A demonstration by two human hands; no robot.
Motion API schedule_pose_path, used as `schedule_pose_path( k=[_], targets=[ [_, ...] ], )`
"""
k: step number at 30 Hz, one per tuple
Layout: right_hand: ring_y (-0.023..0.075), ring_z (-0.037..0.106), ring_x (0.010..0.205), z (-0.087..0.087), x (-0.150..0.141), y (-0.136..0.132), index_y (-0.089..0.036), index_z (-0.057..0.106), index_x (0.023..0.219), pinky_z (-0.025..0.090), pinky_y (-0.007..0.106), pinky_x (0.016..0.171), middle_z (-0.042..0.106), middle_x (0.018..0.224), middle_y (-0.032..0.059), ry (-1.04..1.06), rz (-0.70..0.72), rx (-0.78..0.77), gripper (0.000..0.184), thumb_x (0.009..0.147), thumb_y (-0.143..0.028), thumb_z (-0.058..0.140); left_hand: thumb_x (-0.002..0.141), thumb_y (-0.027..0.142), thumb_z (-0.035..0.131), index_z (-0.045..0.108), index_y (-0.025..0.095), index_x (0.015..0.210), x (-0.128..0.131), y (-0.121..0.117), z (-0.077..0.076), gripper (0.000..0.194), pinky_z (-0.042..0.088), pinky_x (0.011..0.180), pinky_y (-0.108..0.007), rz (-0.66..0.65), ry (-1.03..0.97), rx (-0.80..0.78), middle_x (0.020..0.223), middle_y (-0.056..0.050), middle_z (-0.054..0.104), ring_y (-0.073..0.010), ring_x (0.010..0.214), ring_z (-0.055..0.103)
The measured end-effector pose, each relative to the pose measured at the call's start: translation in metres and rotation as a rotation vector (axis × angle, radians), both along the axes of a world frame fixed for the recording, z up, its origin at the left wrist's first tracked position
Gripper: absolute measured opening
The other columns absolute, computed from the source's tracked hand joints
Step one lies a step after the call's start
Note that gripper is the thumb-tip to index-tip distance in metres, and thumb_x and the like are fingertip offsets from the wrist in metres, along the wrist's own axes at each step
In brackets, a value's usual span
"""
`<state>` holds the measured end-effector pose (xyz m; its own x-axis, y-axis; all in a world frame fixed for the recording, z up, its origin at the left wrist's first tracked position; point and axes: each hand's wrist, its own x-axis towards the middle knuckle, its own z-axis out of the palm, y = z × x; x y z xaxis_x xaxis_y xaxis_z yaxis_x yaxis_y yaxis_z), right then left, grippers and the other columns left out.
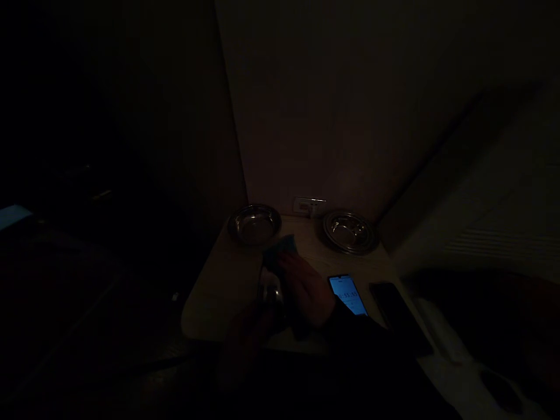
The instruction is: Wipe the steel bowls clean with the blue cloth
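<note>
Near the front edge of the desk point(214, 297), the left hand point(247, 326), its grip too dark to tell, meets a metal dish point(270, 290); the right hand point(306, 287), partly closed, holds a blue cloth point(272, 256) against it. A lit phone point(347, 293) lies rightward; metal plates point(350, 231) fill the far corners.

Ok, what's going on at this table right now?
In dim light, a person's right hand holds a bluish cloth against a shiny metal vessel. The left hand is at the vessel's near side and seems to steady it, though its grip is too dark to make out. At the back of the table are a metal dish on the left and round metalware on the right. A lit phone lies beside the right forearm.
</note>
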<state>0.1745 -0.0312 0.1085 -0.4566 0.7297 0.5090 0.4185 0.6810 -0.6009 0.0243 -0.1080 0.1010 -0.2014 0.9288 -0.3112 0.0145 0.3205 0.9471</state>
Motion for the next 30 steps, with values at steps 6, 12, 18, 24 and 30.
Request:
schedule_pose_path(
  k=[6,12,18,24,30],
  targets=[
    [0.024,0.04,0.132,-0.006,0.001,-0.009,-0.02,0.051,0.133,0.041,0.05,0.105,0.052,0.136,0.0099,0.018,-0.009,-0.007,0.04,0.096,-0.024,0.037,0.07,0.037,0.063,0.063,0.015,0.112,-0.004,0.008,0.003,0.047,0.053,0.081,-0.032,0.056,0.029,-0.037,0.114,-0.011,0.067,-0.027,0.104,0.064],
    [0.0254,0.037,0.133,-0.012,0.002,-0.038,-0.016,0.051,0.132,0.045,0.047,0.101,0.052,0.136,0.011,-0.084,-0.022,0.162,0.04,0.093,-0.02,0.041,0.08,0.04,0.056,0.061,0.015,0.118,0.0,0.009,0.006,0.045,0.048,0.092,-0.034,0.047,0.014,0.111,0.123,-0.012,0.063,-0.0258,0.113,0.059],
    [0.0273,0.042,0.13,-0.019,0.007,-0.049,-0.015,0.056,0.126,0.046,0.05,0.099,0.059,0.129,0.01,-0.164,0.024,0.343,0.037,0.09,-0.02,0.047,0.075,0.043,0.058,0.064,0.012,0.114,-0.007,0.008,-0.002,0.05,0.05,0.091,-0.035,0.004,0.004,0.113,0.115,-0.012,0.067,-0.0271,0.106,0.063],
    [0.0245,0.05,0.124,-0.006,0.002,0.001,-0.011,0.057,0.124,0.047,0.045,0.1,0.059,0.128,0.0126,-0.102,-0.074,0.182,0.038,0.094,-0.021,0.037,0.072,0.048,0.062,0.066,0.012,0.112,-0.003,0.01,-0.004,0.054,0.05,0.092,-0.039,0.042,0.085,0.049,0.114,-0.013,0.068,-0.0304,0.108,0.062],
    [0.0253,0.039,0.132,-0.007,0.007,-0.03,-0.012,0.056,0.127,0.046,0.045,0.101,0.055,0.133,0.0119,-0.099,-0.079,0.196,0.038,0.093,-0.02,0.041,0.072,0.043,0.063,0.07,0.017,0.106,0.007,0.005,-0.006,0.043,0.053,0.086,-0.037,0.123,0.065,0.068,0.111,-0.009,0.069,-0.0291,0.104,0.064]
  ],
)
